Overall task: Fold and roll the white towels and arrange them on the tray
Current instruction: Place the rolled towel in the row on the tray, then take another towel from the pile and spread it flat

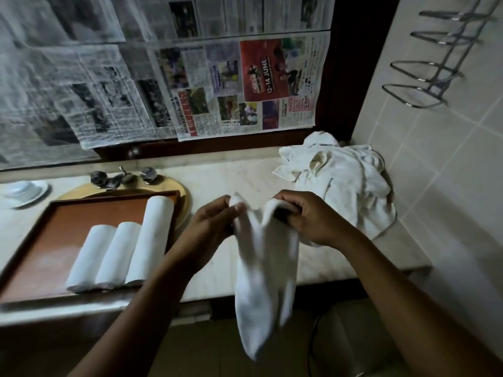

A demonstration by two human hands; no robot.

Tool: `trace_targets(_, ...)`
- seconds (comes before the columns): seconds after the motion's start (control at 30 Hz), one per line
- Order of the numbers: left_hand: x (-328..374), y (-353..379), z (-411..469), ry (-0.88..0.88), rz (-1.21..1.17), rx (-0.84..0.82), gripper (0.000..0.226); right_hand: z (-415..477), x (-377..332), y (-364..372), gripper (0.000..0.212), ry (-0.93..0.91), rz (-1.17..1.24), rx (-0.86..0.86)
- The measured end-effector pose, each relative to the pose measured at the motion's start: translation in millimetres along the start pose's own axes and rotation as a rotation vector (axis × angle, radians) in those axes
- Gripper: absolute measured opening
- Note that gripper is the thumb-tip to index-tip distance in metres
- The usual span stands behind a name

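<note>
A white towel [265,270] hangs in front of the counter edge, held up by its top edge. My left hand [211,223] pinches one upper corner and my right hand [304,216] grips the other, a short gap apart. Three rolled white towels [119,254] lie side by side on the right part of the brown wooden tray [54,235], which rests over the sink at the left. A heap of loose white towels [343,178] sits on the counter at the back right.
The marble counter [217,172] runs under a mirror covered in newspaper [245,85]. Taps [122,176] stand behind the tray, a white dish [24,191] at far left. A metal wall rack [435,69] hangs on the tiled right wall.
</note>
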State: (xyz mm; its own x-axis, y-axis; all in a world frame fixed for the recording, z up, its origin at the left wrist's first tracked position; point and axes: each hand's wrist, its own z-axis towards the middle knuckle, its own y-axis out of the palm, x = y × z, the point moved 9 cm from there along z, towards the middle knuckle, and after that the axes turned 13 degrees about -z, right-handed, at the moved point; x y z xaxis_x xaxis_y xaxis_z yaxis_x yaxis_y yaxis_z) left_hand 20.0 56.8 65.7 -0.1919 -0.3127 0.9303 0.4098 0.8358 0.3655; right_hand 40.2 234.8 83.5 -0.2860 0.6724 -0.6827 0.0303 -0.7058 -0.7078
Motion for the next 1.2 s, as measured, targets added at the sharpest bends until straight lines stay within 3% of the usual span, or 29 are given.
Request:
trace_targets(0.07, 12.2, -14.2, -2.1, 0.073, -0.062, 0.085, 0.022, 0.5, 3.1, 4.5, 0.007, 0.050, 0.018, 0.002)
trace_targets(0.2, 29.5, -40.8, -22.2, 0.198, 0.057, 0.227, 0.020, -11.8, 27.8, 15.3, 0.030, 0.158, -0.180, -0.147)
trace_targets(0.37, 11.4, -80.1, -45.9, 0.183, 0.120, 0.306, 0.019, -37.6, 75.0, 25.0, 0.027, 0.297, -0.362, -0.285)
trace_targets(0.6, -6.6, -136.6, -67.0, 0.154, 0.146, 0.477, 0.019, -57.6, 93.1, 15.7, 0.050, 0.296, -0.226, -0.228)
trace_targets(0.73, -2.0, -153.3, -63.1, 0.166, 0.166, 0.546, 0.016, -46.5, 80.8, 5.7, 0.027, 0.279, -0.053, -0.075)
trace_targets(0.97, -4.0, -161.7, -47.0, 0.172, 0.297, 0.445, 0.012, -29.4, 76.8, -21.9, 0.032, 0.287, -0.096, 0.199)
trace_targets(1.07, -14.7, -172.8, -47.6, 0.146, 0.392, 0.477, 0.006, -32.9, 77.7, -13.1, 0.028, 0.305, -0.090, 0.188)
trace_targets(1.17, -19.8, -175.6, -56.1, 0.133, 0.623, 0.613, 0.018, -36.8, 76.9, 9.6, 0.008, 0.327, 0.024, 0.169)
trace_targets(1.2, -24.5, -164.0, -57.7, 0.127, 0.665, 0.581, 0.023, -37.6, 72.8, 19.2, 0.009, 0.337, 0.073, 0.162)
